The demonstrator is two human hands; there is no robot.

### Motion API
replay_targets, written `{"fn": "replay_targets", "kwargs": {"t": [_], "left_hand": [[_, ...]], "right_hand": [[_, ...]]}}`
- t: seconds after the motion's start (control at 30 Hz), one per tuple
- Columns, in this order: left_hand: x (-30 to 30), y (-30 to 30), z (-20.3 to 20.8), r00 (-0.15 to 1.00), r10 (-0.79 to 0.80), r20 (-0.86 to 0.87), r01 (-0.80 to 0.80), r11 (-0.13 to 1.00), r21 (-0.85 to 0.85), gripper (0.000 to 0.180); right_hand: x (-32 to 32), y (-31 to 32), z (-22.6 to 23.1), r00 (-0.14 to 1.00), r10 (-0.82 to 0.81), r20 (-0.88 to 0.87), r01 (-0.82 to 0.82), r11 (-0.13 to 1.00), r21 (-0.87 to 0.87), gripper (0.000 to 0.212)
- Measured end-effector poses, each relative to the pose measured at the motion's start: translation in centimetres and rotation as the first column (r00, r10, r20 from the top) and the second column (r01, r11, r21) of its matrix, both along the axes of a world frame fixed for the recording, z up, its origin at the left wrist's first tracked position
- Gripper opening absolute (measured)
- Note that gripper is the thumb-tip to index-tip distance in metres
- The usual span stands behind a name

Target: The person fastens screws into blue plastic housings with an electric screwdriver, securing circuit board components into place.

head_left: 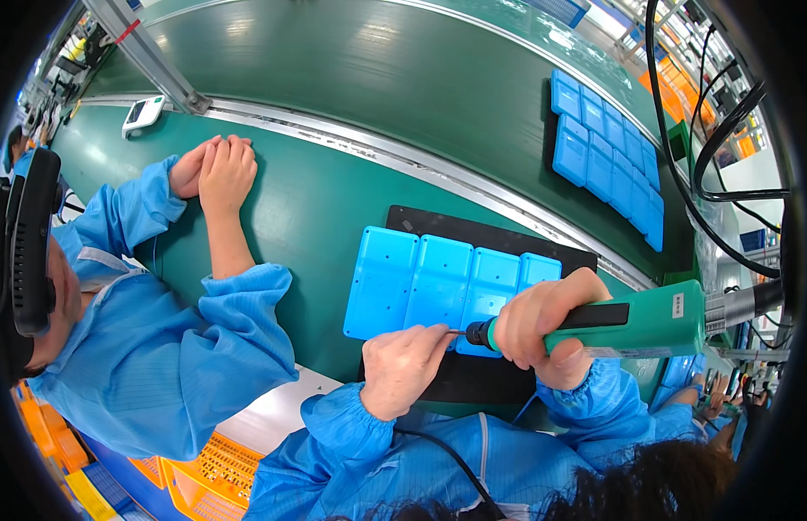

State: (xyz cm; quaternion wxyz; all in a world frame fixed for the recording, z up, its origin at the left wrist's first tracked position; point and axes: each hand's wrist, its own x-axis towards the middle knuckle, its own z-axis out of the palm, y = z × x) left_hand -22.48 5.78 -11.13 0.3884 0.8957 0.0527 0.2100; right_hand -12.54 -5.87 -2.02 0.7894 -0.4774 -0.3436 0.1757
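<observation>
My right hand is wrapped round a green electric screwdriver, which lies almost level with its bit pointing left. At the bit's tip, the fingers of my left hand are pinched together; whatever they hold there is too small to make out. Just beyond both hands, several light blue plastic panels with small holes sit side by side in a row on a black mat. My hands cover the near right part of that row.
A co-worker's hands rest together on the green table at left. Beyond the metal rail, more blue panels lie on the green conveyor surface. A white device stands far left. Black cables hang at right.
</observation>
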Motion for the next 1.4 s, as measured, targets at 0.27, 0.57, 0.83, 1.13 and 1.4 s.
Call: {"fn": "replay_targets", "kwargs": {"t": [0.27, 0.57, 0.83, 1.13, 1.4], "left_hand": [[-1.1, 0.8, 1.0, 0.986, 0.041, -0.165, -0.104, 0.911, -0.399, 0.011], [-2.2, 0.0, 0.4, 0.957, -0.056, -0.286, 0.099, 0.986, 0.135, 0.049], [-2.3, 0.2, 0.2, 0.926, -0.067, -0.371, 0.156, 0.964, 0.215, 0.062], [-2.2, 0.2, 0.3, 0.926, -0.085, -0.367, 0.166, 0.967, 0.194, 0.063], [-2.4, -0.1, -0.4, 0.935, -0.077, -0.347, 0.19, 0.933, 0.306, 0.065]], "right_hand": [[1.1, 0.6, 0.1, 0.999, -0.009, 0.031, 0.01, 1.0, -0.009, 0.035], [1.8, 3.6, -1.5, 0.995, -0.103, 0.013, 0.104, 0.994, -0.03, 0.033], [1.9, 3.9, -2.7, 0.998, -0.056, 0.0, 0.056, 0.996, -0.067, 0.026], [2.2, 3.9, -3.0, 0.999, -0.03, 0.037, 0.035, 0.99, -0.137, 0.026], [1.8, 4.4, -3.2, 0.999, -0.019, 0.036, 0.027, 0.975, -0.22, 0.027]]}}
